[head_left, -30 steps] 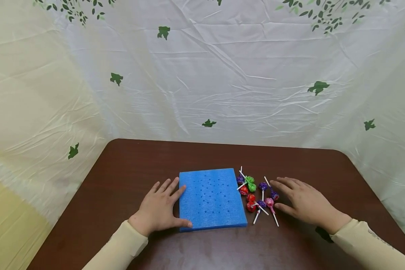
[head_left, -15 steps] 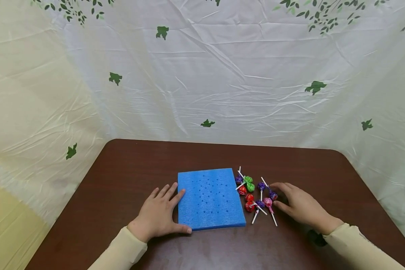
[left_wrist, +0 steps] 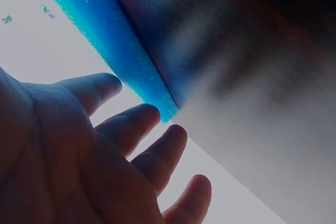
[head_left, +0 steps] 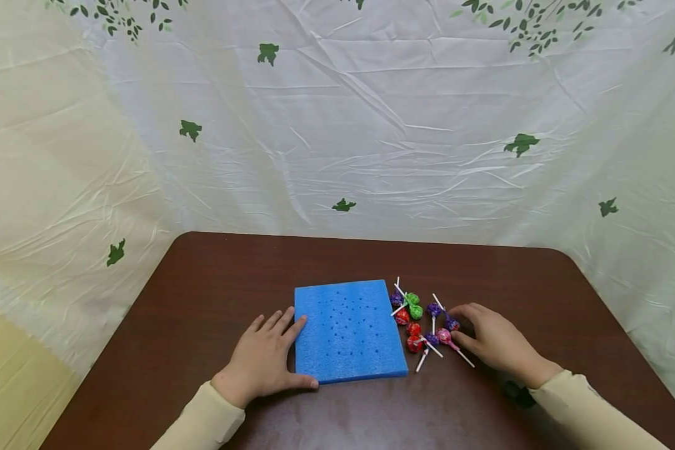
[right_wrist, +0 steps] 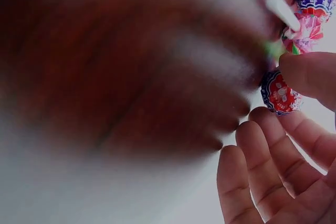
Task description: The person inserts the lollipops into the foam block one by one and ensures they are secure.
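Note:
A blue foam block (head_left: 345,369) with rows of small holes in its top lies flat on the table. My left hand (head_left: 264,362) lies at its left side, fingers spread, fingertips along the left edge and thumb at the front corner. In the left wrist view the fingertips meet the foam's edge (left_wrist: 100,30). My right hand (head_left: 497,344) pinches a purple-wrapped lollipop (head_left: 452,322) between thumb and fingers; the right wrist view shows its red and purple candy head (right_wrist: 278,94) there. A pink lollipop (head_left: 444,336) lies just by the thumb, its stick pointing toward the front right.
Several more lollipops lie right of the foam: green ones (head_left: 414,311), red ones (head_left: 414,344) and purple ones (head_left: 433,309), some sticks crossing. The brown table (head_left: 230,262) has rounded far corners. A white leaf-patterned cloth (head_left: 416,156) hangs behind it.
My right hand has moved left to the purple lollipop and closed its fingers on it. The pink lollipop's stick has swung rightward. My left hand stays by the foam.

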The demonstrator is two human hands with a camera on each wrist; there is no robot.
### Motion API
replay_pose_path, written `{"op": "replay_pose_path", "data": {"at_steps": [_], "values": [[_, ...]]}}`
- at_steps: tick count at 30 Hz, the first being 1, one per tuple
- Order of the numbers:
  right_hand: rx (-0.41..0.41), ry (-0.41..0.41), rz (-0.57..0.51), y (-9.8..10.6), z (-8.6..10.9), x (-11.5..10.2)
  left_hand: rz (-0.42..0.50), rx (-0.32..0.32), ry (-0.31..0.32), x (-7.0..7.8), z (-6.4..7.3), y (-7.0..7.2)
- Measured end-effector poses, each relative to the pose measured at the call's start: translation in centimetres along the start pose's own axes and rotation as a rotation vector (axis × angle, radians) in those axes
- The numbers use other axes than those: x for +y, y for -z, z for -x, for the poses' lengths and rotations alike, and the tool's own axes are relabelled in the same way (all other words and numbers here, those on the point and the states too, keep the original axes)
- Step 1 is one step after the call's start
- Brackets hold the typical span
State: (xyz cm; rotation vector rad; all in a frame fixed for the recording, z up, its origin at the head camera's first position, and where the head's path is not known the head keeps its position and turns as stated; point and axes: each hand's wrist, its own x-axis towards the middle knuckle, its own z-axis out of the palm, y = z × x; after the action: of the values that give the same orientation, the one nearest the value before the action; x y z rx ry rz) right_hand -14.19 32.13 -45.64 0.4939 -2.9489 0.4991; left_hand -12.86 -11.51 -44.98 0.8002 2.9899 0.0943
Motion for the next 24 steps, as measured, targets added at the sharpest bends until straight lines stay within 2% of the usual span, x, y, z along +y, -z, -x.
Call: {"op": "replay_pose_path", "data": {"at_steps": [7, 12, 24], "values": [[-0.011, -0.013, 0.002, 0.23, -0.23, -0.47, 0.006, 0.013, -0.006, 0.06, 0.04, -0.04], [-0.014, -0.017, -0.009, 0.31, -0.27, -0.60, 0.003, -0.002, -0.002, 0.15, 0.03, 0.07], [0.020, -0.022, -0.051, 0.53, -0.37, -0.30, 0.022, -0.007, 0.001, 0.45, 0.02, 0.51]]}}
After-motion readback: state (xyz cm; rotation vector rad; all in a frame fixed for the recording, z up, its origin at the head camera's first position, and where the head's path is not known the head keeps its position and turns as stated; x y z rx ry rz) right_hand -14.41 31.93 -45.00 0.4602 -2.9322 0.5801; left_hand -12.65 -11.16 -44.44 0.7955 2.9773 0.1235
